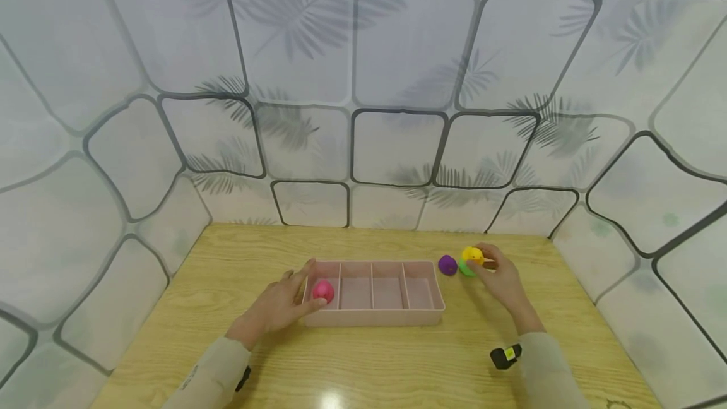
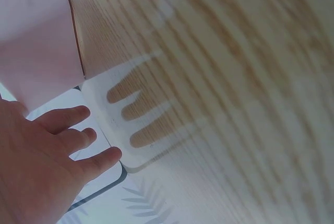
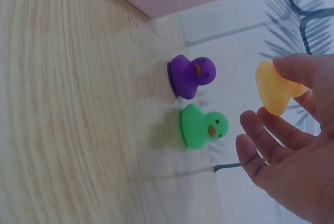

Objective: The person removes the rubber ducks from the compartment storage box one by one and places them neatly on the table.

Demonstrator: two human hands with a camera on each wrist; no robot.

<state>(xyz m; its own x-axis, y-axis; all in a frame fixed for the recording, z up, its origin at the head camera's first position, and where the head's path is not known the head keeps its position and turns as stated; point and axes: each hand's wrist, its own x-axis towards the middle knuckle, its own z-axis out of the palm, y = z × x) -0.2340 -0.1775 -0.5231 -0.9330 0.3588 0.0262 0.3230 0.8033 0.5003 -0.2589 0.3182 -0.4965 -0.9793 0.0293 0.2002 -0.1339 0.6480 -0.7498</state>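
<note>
A pale pink divided box lies on the table, with a pink rubber duck in its leftmost compartment. At the box's left end rests my left hand, its thumb on the front rim and forefinger at the back corner; the other fingers stretch out straight. My right hand pinches a yellow rubber duck between thumb and fingers, raised off the table. Beneath and beside it, a green duck stands on the tabletop. A purple duck stands between the green one and the box.
The wood-grain table meets patterned walls at the back and on both sides. Thin dividers split the box into several compartments. A black wrist device shows at the right sleeve.
</note>
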